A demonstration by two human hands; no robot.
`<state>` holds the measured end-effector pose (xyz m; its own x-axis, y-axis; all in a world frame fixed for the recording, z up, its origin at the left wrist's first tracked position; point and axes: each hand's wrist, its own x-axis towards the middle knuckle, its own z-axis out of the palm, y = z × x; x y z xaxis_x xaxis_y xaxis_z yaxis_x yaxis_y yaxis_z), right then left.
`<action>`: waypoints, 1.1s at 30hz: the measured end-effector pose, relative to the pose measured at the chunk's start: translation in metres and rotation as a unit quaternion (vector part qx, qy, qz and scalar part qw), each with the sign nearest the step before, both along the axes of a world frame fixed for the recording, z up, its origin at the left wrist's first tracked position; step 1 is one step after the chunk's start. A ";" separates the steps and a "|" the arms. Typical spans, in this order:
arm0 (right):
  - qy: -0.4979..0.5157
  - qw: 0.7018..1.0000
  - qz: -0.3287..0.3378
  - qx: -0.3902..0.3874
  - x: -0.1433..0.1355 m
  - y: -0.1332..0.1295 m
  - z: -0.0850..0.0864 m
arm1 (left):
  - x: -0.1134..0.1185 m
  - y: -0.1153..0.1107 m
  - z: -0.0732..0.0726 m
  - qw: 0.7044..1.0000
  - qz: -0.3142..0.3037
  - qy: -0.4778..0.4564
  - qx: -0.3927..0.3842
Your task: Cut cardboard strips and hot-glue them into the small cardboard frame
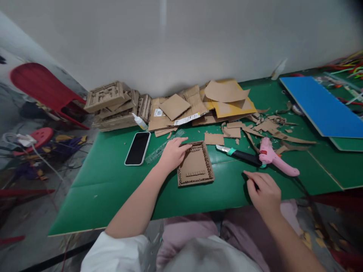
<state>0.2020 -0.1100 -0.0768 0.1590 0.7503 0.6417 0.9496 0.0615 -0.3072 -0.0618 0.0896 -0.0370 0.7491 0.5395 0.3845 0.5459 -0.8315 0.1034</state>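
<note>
My left hand (173, 153) rests at the upper left of a shallow cardboard tray (194, 164), which lies flat on the green table. Its fingers are stretched out over the tray's top rim, with a fingertip near a small cardboard strip just inside. A second corrugated strip (195, 173) lies inside near the lower rim. My right hand (264, 191) hovers by the table's front edge, index finger extended and nothing visible in it. Just beyond it are a pink hot glue gun (279, 160) and a black-handled utility knife (245, 156) with its blade showing.
A phone (137, 148) and a clear ruler (159, 150) lie left of the tray. Stacked cardboard pieces (107, 98), a glue bottle (139, 121), cardboard sheets (175, 106) and scraps (269, 126) line the back. A blue board (326, 105) lies at right.
</note>
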 end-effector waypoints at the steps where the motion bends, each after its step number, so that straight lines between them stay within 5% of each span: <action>1: 0.000 1.000 -0.001 -0.001 0.000 0.000 0.000 | 0.000 -0.001 -0.001 1.000 -0.001 0.004 0.000; 9: 0.034 0.999 -0.003 0.038 -0.003 -0.002 -0.001 | -0.002 -0.001 -0.007 0.993 0.025 -0.096 -0.063; 15: -0.018 0.995 -0.078 0.064 0.021 -0.008 0.014 | -0.008 0.003 -0.005 0.966 0.120 -0.220 -0.057; 19: -0.072 0.985 -0.154 -0.034 0.067 -0.008 0.023 | -0.019 0.010 0.000 0.942 0.183 -0.279 -0.032; 24: -0.062 0.974 -0.115 -0.185 0.116 0.001 0.009 | -0.035 0.019 0.005 0.927 0.238 -0.290 -0.009; 29: -0.075 0.978 -0.082 -0.174 0.136 0.012 -0.007 | -0.052 0.026 0.010 0.910 0.274 -0.311 -0.016; 33: -0.063 0.981 -0.083 -0.163 0.136 0.013 0.002 | -0.057 0.029 0.010 0.908 0.278 -0.312 -0.026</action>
<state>0.3378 -0.0967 -0.0749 0.2316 0.8892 0.3946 0.9699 -0.1799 -0.1640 -0.1192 0.1184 -0.0272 0.0006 0.7975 0.6034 0.7017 -0.4302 0.5679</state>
